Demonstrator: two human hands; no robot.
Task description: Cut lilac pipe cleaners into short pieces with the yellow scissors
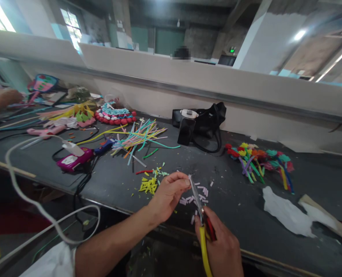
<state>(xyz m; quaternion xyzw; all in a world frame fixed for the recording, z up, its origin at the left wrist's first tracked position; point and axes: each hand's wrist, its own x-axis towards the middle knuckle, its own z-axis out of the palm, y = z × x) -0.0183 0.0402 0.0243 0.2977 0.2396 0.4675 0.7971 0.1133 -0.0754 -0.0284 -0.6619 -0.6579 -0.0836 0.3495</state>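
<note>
Pinching a small, pale strip (190, 176) with your left grip (168, 194), thumb and finger pressed together, you hold it at the tips of the scissors (198, 200), above the near part of the tabletop (231, 196). Most of the strip is hidden. Your right grip (221, 244) is wrapped around the yellow and red handles (205, 252). The strip looks light, soft and easily bent, probably best held close to its end; the scissors look rigid and somewhat heavier, safest taken by their smooth handles. Short lilac pieces (205, 191) lie scattered around the metal blades, with stubby yellow pieces (148, 186) heaped left of your left grip. Beyond, slender pastel stems (140, 136) fan out loosely, while bright, ruffled flowers (259, 155) lie bunched at right, near a thin, crumpled white sheet (286, 215).
</note>
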